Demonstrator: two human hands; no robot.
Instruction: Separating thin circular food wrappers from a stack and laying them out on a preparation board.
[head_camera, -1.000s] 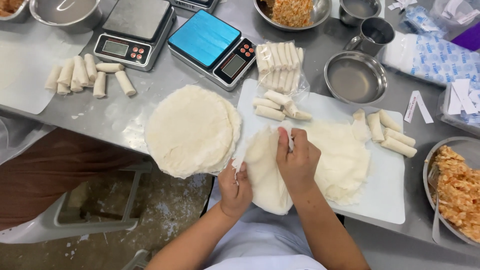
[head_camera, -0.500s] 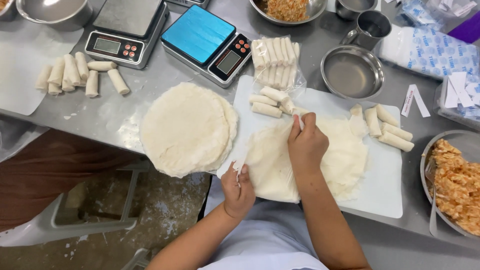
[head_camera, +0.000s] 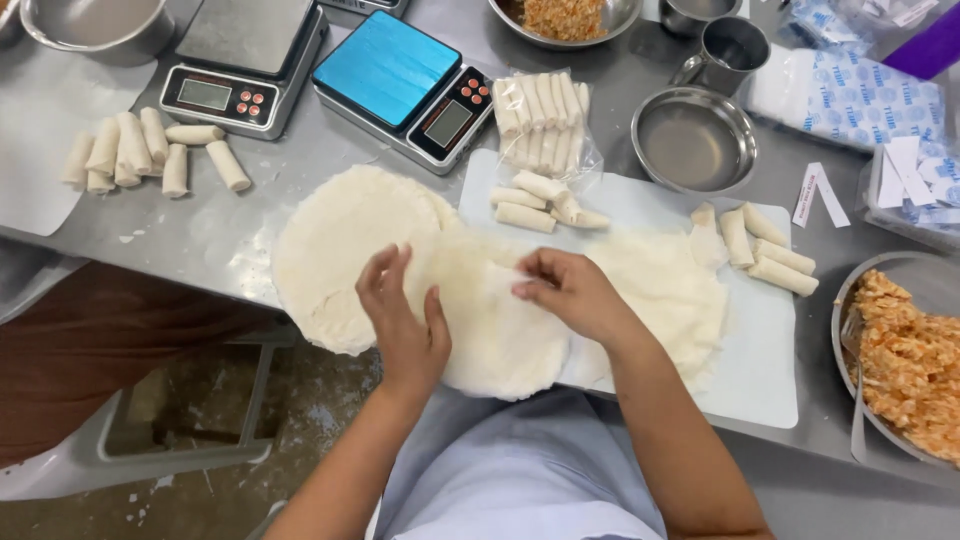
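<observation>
A thin round white wrapper sheet (head_camera: 500, 340) lies in front of me, partly over the table's near edge. My left hand (head_camera: 400, 320) rests flat on its left side, fingers spread. My right hand (head_camera: 570, 295) pinches the sheet's upper middle, lifting a fold. To the left sits a stack of round wrappers (head_camera: 340, 250) on the steel table. To the right, more wrappers (head_camera: 670, 290) lie on a white cutting board (head_camera: 760, 370).
Rolled spring rolls (head_camera: 540, 200) lie on the board, more rolls (head_camera: 770, 250) at its right and a further pile (head_camera: 140, 150) at the far left. Two scales (head_camera: 400, 80), a steel bowl (head_camera: 695, 140), a metal cup (head_camera: 730, 45) and an orange filling bowl (head_camera: 910, 360) surround them.
A single sheet has been peeled off the right pile and drawn left toward the middle. My left hand moved up from the table's edge onto the sheet.
</observation>
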